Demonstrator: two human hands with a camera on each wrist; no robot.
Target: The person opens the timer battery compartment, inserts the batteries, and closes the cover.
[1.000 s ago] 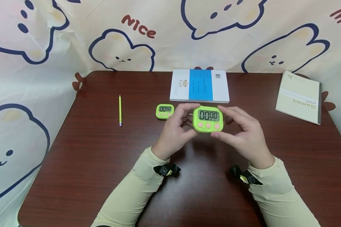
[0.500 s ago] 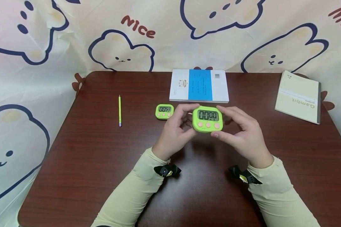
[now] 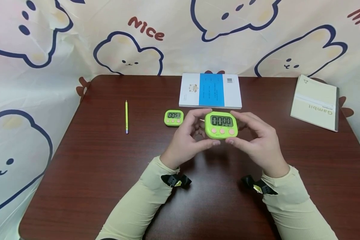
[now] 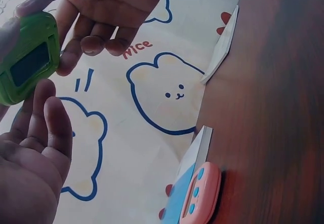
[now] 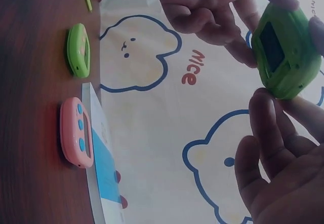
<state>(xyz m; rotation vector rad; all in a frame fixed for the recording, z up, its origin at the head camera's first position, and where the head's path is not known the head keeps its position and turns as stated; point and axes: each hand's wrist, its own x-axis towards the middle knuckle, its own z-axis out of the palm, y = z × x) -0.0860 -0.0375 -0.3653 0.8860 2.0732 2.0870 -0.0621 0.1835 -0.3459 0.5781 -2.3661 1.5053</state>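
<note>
A green digital timer (image 3: 221, 125) with three pink buttons is held above the table, its display facing up and reading zeros. My left hand (image 3: 184, 138) grips its left side, index finger at the top corner and thumb along the lower edge. My right hand (image 3: 259, 141) pinches the right side between index finger and thumb. On the table beyond my left hand lies a second green timer (image 3: 174, 118), showing 00 51. Both wrist views show a pink timer (image 5: 76, 133) with blue buttons, hidden behind the held timer in the head view.
A white and blue book (image 3: 211, 90) lies at the back of the dark wood table (image 3: 78, 166). A yellow pencil (image 3: 127, 116) is at the left, a pale notebook (image 3: 315, 103) at the back right. A printed cloth (image 3: 180, 36) hangs behind.
The held timer has shifted slightly right and up. My left thumb has slid right along its lower edge. The smaller green timer's count has gone from 50 to 51.
</note>
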